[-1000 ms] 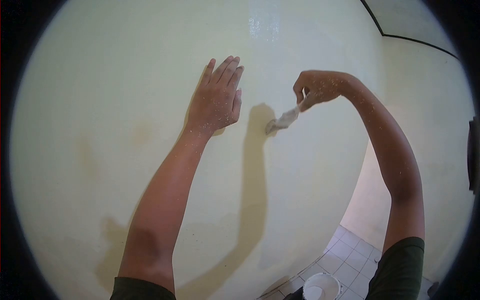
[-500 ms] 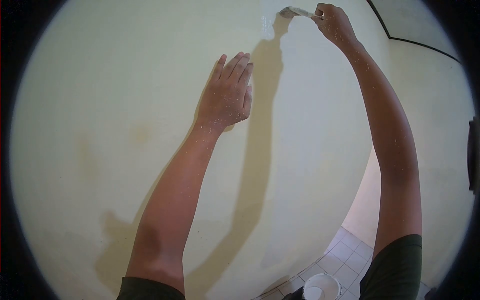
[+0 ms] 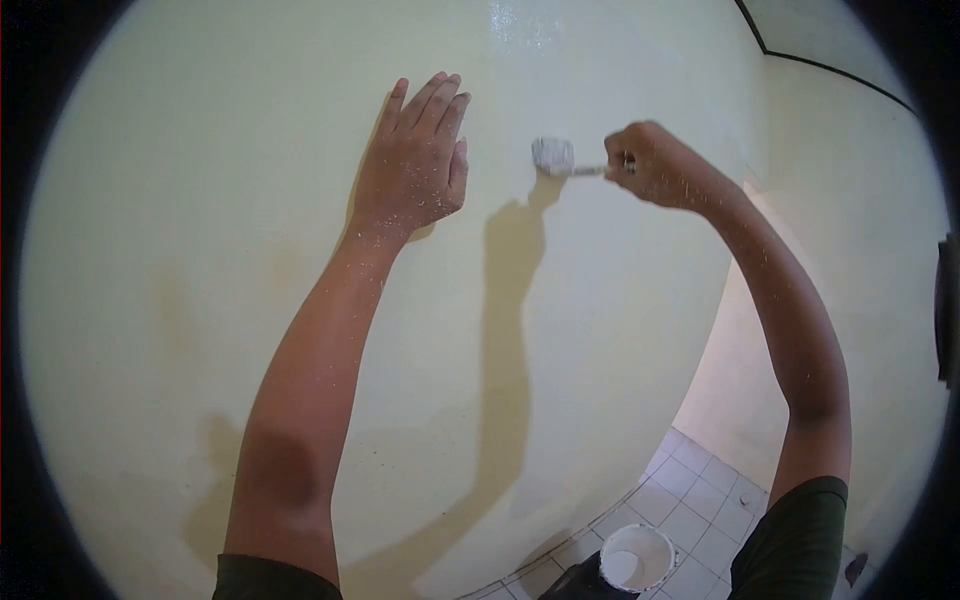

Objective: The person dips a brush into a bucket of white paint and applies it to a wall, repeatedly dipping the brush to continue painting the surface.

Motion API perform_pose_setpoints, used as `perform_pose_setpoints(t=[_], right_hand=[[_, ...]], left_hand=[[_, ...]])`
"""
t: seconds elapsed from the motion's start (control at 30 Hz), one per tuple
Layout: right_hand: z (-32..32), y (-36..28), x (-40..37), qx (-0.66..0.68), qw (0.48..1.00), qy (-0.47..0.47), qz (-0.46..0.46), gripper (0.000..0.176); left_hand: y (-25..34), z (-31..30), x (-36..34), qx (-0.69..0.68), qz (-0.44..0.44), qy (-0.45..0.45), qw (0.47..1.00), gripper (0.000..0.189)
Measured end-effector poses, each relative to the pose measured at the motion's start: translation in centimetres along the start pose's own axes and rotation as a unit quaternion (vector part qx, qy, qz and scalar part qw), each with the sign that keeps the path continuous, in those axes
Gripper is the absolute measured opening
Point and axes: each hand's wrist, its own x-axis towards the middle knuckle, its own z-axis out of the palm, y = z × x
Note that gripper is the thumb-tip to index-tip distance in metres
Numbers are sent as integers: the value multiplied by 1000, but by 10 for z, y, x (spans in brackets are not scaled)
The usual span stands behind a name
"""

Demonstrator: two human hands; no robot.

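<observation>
My right hand (image 3: pixel 645 165) is closed around the handle of a paintbrush (image 3: pixel 553 155), whose pale, paint-coated bristles lie against the cream wall (image 3: pixel 430 340). Left of it, my left hand (image 3: pixel 415 155) rests flat on the wall with its fingers stretched upward. White paint specks dot both hands and forearms. Above the brush, a wet, shiny patch of paint (image 3: pixel 525 28) glistens near the top edge of the view. The shadow of my right arm falls down the wall below the brush.
A white bucket (image 3: pixel 668 560) with whitish contents stands on the tiled floor (image 3: pixel 690 490) at the bottom right, beside a dark object (image 3: pixel 575 582). A second wall (image 3: pixel 850 200) meets the painted one at the right. Dark trim (image 3: pixel 835 70) runs along the top right.
My right hand has brought the paintbrush down the wall from the top of the view. The view has shifted slightly; my left hand stays flat on the wall and the bucket shows more.
</observation>
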Motion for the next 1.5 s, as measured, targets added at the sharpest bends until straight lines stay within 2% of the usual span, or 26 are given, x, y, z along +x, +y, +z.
perform_pose_setpoints(t=[0.03,0.23,0.37,0.43,0.57,0.7,0.8,0.9,1.0,1.13,1.23,1.3,1.37,1.5], right_hand=[[4,-4,-8,19,999,-34,27,21],[4,-5,-23,40,978,-201,39,17],[-20,7,4,10,984,-177,16,18],[-28,21,22,-18,997,-51,-49,22],[-58,34,62,-56,994,86,-45,21],[-78,64,106,-109,958,252,-83,22],[-90,55,122,-86,935,334,80,21],[-93,48,132,-34,897,432,93,13],[-97,43,136,-73,948,310,21,15],[-90,7,112,-94,988,119,42,15],[-52,9,75,-49,983,109,-136,22],[-29,-10,44,5,997,2,-75,22],[9,-14,14,32,990,-3,-139,18],[29,-37,-24,68,977,-202,-13,18]], left_hand=[[0,-1,0,-3,1,-2,1000,49],[1,-9,2,-1,3,-7,1000,49],[2,-11,4,3,0,-14,1000,49],[2,-11,4,0,0,-15,1000,49],[3,-10,4,-9,2,-10,1000,49],[1,-11,4,-14,7,-5,1000,48],[2,-9,4,-5,4,-1,1000,47],[4,-5,4,-7,-9,5,1000,48],[3,-6,4,-8,-6,2,1000,50],[0,-1,3,-2,6,19,1000,47],[0,-2,2,-20,-1,7,1000,51],[0,-3,3,-21,0,6,1000,51],[0,-4,3,-15,0,4,1000,51],[-1,-2,3,-11,2,2,1000,51]])
